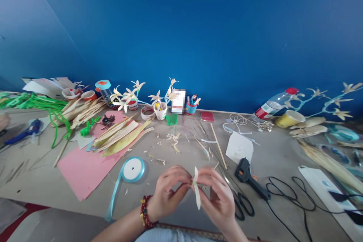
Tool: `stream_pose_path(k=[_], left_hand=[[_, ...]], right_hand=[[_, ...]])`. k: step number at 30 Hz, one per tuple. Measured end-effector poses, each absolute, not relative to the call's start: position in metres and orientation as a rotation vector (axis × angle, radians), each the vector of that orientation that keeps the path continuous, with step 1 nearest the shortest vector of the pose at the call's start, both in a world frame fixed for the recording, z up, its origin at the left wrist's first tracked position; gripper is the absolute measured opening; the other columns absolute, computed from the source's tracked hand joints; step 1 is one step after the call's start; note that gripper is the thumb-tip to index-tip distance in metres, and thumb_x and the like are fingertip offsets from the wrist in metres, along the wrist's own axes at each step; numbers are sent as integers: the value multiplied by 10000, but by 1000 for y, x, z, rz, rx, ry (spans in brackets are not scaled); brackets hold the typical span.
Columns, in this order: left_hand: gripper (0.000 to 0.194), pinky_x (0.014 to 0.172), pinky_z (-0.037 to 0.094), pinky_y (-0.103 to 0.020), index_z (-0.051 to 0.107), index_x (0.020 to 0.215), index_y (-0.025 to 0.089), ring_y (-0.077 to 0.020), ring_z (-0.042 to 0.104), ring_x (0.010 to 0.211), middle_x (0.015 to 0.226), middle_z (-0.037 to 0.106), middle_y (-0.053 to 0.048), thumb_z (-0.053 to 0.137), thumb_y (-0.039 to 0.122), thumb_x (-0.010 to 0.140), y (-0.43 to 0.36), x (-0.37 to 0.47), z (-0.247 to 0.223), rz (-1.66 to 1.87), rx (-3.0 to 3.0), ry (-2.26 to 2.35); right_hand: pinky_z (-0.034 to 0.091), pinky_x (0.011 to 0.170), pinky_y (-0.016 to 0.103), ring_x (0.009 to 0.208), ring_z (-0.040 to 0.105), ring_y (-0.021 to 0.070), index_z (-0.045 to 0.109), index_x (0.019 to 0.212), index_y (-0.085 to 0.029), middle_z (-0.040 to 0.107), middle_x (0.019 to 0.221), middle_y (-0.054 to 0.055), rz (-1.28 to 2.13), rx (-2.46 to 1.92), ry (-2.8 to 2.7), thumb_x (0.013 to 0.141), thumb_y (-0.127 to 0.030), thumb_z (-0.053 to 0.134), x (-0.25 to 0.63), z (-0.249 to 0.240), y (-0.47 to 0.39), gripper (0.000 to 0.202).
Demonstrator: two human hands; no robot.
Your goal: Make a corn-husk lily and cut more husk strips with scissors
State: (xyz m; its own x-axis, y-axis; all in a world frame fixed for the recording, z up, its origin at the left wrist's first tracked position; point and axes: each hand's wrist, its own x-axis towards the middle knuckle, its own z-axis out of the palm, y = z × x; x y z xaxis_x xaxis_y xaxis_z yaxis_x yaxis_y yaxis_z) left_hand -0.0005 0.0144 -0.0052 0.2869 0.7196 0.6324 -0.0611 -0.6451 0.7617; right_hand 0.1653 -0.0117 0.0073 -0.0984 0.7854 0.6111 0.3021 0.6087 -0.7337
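Near the front edge of the table, my left hand (171,190) and my right hand (217,198) meet at a pale corn husk flower (197,196). Its slim petals point up and down between my fingertips. Both hands are closed in a pinch at its middle; the exact finger contact is partly hidden. A beaded bracelet circles my left wrist. Black-handled scissors (241,206) lie just beyond my right hand, partly covered by it. To the left of my hands is a roll of light blue ribbon (133,169) with its loose end trailing toward the edge.
A black glue gun (251,181) with its cord and a white power strip (326,193) are at right. Dried husks (121,136) lie on pink paper (87,166). Finished husk flowers (130,94), a paper cup (160,110) and a bottle (275,104) line the wall. A blue glue gun (25,132) is far left, near another person's hand (3,121).
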Motion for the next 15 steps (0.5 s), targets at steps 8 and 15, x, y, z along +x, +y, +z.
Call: stream_pose_path(k=[8,15], left_hand=[[154,715,511,-282,641,904,191,-168,634,745,785,698,-49,588,51,866,12,-12,-7,1384,1905,656],[125,705,505,-268,649,892,197,-177,639,787,802,689,-44,542,145,932,15,-44,-26,1391,1626,946]], right_hand=[[503,743,287,858,635,198,635,1008,-237,653,909,43,627,-959,-1727,861,-136,628,170,6,-13,178],[500,697,255,757,648,169,627,869,-226,671,841,27,629,-1290,-1853,947,-207,552,189,-14,12,110]])
